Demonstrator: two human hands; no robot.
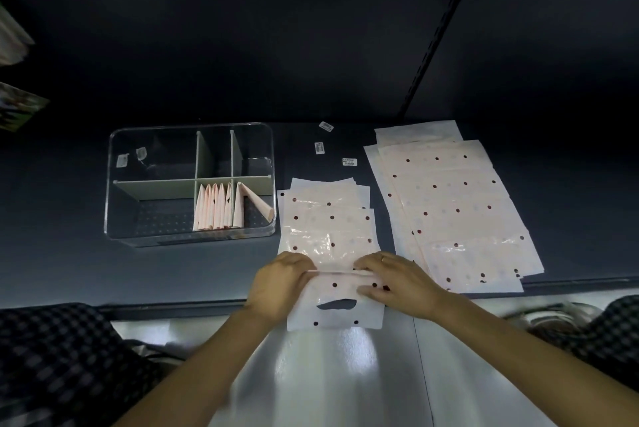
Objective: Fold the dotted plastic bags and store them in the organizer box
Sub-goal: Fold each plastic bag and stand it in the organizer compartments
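Observation:
A pale pink dotted plastic bag (pixel 328 219) lies lengthwise on the dark table, its handle end (pixel 337 317) hanging over the front edge. My left hand (pixel 280 283) and my right hand (pixel 397 283) pinch a crosswise crease in it near the table's edge, one at each side. A clear organizer box (pixel 117 163) with pale dividers stands to the left. Several folded bags (pixel 212 208) stand upright in its front middle compartment, and one more folded bag (pixel 252 207) leans in the front right compartment.
A fanned stack of flat dotted bags (pixel 446 198) covers the table to the right. Three small labels (pixel 320 147) lie behind the bag in my hands. A dark wall rises behind the table. Checked fabric (pixel 52 350) shows at both lower corners.

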